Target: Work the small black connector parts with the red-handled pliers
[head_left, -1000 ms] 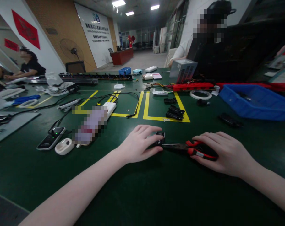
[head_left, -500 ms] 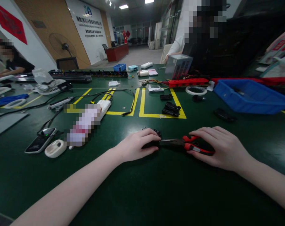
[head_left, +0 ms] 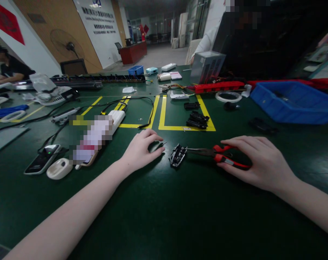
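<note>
My right hand (head_left: 261,162) is wrapped round the red handles of needle-nose pliers (head_left: 207,151). Their tips meet the right edge of a small black plastic part (head_left: 178,155); whether the jaws grip it I cannot tell. That part shows an uneven inner side with small fittings. Left of it, my left hand (head_left: 143,148) is open, thumb and fingers apart and off the part. A thin metal piece (head_left: 164,143) shows by its fingertips, apparently on the green table (head_left: 164,209).
Several black plastic parts (head_left: 197,120) lie inside a yellow-taped area. A blue bin (head_left: 294,104) stands at the right, with another dark part (head_left: 263,125) before it. Left are a phone (head_left: 92,141), a white case (head_left: 59,168) and black cables (head_left: 153,112). Other people sit across the table.
My left hand has let go of the black plastic part and drawn back to the left, uncovering it. The pliers stay in my right hand at the part's edge. The view has tilted slightly down.
</note>
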`<action>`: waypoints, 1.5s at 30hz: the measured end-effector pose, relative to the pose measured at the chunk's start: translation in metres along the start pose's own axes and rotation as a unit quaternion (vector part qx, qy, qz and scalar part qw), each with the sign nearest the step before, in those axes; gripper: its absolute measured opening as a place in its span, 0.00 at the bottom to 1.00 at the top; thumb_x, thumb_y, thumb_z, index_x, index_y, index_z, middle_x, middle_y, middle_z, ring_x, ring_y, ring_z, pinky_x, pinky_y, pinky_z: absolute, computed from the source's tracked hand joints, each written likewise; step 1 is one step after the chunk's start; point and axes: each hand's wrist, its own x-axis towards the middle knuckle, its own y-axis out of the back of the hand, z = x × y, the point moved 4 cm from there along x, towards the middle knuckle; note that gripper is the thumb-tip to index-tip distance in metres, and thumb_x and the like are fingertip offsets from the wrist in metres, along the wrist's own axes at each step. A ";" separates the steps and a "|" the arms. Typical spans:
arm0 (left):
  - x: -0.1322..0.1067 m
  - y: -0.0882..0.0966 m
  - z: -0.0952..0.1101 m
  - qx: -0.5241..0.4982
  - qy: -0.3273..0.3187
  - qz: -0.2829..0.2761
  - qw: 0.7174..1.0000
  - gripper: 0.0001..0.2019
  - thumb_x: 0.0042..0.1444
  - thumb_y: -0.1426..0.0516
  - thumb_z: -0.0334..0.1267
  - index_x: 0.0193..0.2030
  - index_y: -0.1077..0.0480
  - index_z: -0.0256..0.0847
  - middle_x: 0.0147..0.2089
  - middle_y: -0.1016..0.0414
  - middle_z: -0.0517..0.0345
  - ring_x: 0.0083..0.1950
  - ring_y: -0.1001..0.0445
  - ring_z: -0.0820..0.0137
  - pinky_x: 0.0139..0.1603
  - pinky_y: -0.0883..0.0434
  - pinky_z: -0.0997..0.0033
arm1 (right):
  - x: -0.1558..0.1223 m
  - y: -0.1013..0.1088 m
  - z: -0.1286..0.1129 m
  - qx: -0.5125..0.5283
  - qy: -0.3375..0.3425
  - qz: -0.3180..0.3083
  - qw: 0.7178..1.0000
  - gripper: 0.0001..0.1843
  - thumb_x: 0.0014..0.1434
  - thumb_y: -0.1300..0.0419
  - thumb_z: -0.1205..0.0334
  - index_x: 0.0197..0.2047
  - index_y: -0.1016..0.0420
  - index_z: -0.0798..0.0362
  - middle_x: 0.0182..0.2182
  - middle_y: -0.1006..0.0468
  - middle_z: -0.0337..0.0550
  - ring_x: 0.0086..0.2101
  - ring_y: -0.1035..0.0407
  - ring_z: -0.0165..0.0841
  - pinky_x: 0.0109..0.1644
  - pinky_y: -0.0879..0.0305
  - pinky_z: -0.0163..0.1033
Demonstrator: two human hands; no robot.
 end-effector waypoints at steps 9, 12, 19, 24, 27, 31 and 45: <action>0.008 -0.012 -0.001 0.000 0.029 -0.040 0.999 0.06 0.64 0.43 0.38 0.44 0.26 0.41 0.46 0.28 0.53 0.49 0.30 0.61 0.52 0.30 0.56 | -0.001 -0.001 0.005 -0.002 -0.019 0.002 1.000 0.20 0.61 0.40 0.49 0.53 0.31 0.48 0.43 0.23 0.50 0.43 0.27 0.49 0.44 0.34 0.55; 0.012 -0.016 0.003 -0.003 0.029 -0.042 0.999 0.05 0.65 0.45 0.35 0.40 0.27 0.40 0.43 0.28 0.55 0.47 0.30 0.63 0.49 0.30 0.60 | -0.001 0.001 0.001 0.003 0.007 0.014 1.000 0.21 0.60 0.38 0.50 0.53 0.31 0.51 0.43 0.23 0.51 0.43 0.27 0.48 0.44 0.34 0.54; 0.011 -0.022 0.010 0.127 0.001 -0.071 0.989 0.06 0.68 0.49 0.34 0.41 0.32 0.38 0.44 0.30 0.53 0.46 0.31 0.62 0.46 0.33 0.61 | -0.002 0.002 -0.010 -0.007 0.051 0.012 0.999 0.23 0.60 0.39 0.49 0.56 0.33 0.49 0.45 0.24 0.51 0.43 0.27 0.48 0.46 0.35 0.54; 0.007 -0.018 0.014 0.136 -0.014 -0.101 0.985 0.05 0.69 0.49 0.36 0.43 0.34 0.39 0.45 0.30 0.53 0.45 0.32 0.62 0.45 0.33 0.62 | -0.002 0.002 -0.013 -0.018 0.064 0.014 0.998 0.24 0.60 0.39 0.49 0.56 0.32 0.50 0.44 0.23 0.52 0.42 0.27 0.49 0.46 0.36 0.54; 0.005 -0.016 0.016 0.119 -0.018 -0.109 0.987 0.06 0.69 0.48 0.37 0.43 0.34 0.39 0.45 0.30 0.53 0.45 0.32 0.62 0.45 0.33 0.62 | -0.001 0.002 -0.016 -0.010 0.056 0.015 0.998 0.24 0.60 0.39 0.49 0.54 0.31 0.53 0.44 0.23 0.53 0.42 0.27 0.49 0.45 0.36 0.54; 0.004 -0.015 0.015 0.090 -0.027 -0.106 0.990 0.06 0.69 0.49 0.37 0.42 0.33 0.39 0.45 0.30 0.53 0.45 0.32 0.63 0.45 0.32 0.62 | 0.003 0.001 -0.023 0.018 0.029 0.013 0.999 0.23 0.60 0.39 0.47 0.53 0.31 0.53 0.43 0.22 0.52 0.43 0.27 0.48 0.44 0.35 0.53; -0.001 -0.014 0.033 -0.056 -0.129 -0.144 0.980 0.33 0.64 0.44 0.46 0.72 0.51 0.43 0.73 0.48 0.45 0.72 0.44 0.53 0.70 0.43 0.52 | 0.002 -0.002 -0.034 0.032 0.004 -0.011 0.999 0.23 0.59 0.38 0.53 0.56 0.32 0.48 0.48 0.24 0.53 0.45 0.28 0.50 0.46 0.35 0.54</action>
